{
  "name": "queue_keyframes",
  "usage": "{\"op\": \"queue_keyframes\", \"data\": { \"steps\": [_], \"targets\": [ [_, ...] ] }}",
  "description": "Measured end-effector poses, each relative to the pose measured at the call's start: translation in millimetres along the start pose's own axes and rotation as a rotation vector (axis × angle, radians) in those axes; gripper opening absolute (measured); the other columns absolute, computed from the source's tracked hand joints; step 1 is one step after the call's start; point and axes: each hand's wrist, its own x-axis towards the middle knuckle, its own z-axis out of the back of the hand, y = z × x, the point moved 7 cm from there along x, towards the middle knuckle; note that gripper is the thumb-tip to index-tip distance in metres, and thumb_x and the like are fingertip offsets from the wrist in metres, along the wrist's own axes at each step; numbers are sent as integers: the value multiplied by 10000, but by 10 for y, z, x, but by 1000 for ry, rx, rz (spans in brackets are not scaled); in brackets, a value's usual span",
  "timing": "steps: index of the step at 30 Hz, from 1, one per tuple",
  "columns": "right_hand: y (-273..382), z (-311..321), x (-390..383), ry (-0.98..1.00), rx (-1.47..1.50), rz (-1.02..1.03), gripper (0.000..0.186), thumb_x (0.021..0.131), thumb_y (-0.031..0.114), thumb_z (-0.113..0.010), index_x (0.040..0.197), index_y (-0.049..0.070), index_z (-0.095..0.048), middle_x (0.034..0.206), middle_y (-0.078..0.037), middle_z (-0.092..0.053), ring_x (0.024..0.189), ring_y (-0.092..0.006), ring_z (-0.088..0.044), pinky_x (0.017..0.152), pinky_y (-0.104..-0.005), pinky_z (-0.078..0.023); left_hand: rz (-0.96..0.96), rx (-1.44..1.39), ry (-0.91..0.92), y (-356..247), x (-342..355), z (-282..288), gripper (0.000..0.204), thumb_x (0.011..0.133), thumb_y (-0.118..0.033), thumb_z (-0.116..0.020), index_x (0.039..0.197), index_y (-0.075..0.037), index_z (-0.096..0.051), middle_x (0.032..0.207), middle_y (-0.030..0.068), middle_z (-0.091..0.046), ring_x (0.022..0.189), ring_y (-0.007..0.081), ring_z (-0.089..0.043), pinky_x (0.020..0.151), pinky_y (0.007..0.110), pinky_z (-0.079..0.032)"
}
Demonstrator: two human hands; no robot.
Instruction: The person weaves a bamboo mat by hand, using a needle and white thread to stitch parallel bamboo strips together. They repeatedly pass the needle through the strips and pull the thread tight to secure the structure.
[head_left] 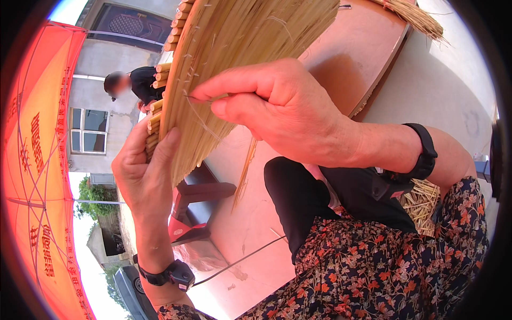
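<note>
1. Head view: a round woven straw mat (234,58) is held up on edge in front of the person, its rim of short bundled stalks running from the top centre down towards the left hand.
2. The left hand (145,176) clasps the mat's lower rim, thumb lying on the near face and fingers curled round behind, clamped on the mat.
3. The right hand (277,106) lies across the mat's near face, thumb and forefinger pinched together on a thin pale thread (205,120) that trails loose below the fingertips.
4. Each wrist carries a black wristband (424,152).
5. A single loose straw (244,176) hangs beneath the right hand.
6. Behind the mat lies a reddish-brown round tabletop (352,58), with a bundle of straw (413,18) on its far edge.
7. More cut straw (422,205) is piled by the right elbow.
8. An orange canopy (40,176) fills the left side; another person in black (141,82) stands beyond the mat.
</note>
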Motion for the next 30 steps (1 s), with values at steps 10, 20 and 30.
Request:
{"op": "queue_keyframes", "data": {
  "steps": [10,20,30],
  "targets": [
    [31,26,18,-9,39,-19,233,939,101,-592,1063,-57,-710,826,-199,-710,752,-218,-695,715,-332,-537,-3,13,3,-9,38,18,350,967,4,-675,1306,82,-637,1117,66,-713,1001,90,-656,903,242,-521],
    [11,-13,20,-38,46,-28,241,943,104,-579,1051,-76,-698,781,-212,-684,707,-231,-677,684,-353,-531,8,11,1,-35,45,9,353,964,-5,-683,1301,91,-638,1127,79,-710,1014,100,-657,919,252,-518],
    [28,-1,-9,-39,19,-84,268,959,115,-556,1067,-95,-683,761,-218,-671,696,-241,-674,672,-371,-529,12,27,-16,-41,40,2,347,949,16,-687,1284,99,-648,1135,88,-714,1032,110,-656,952,263,-505]
  ]
}}
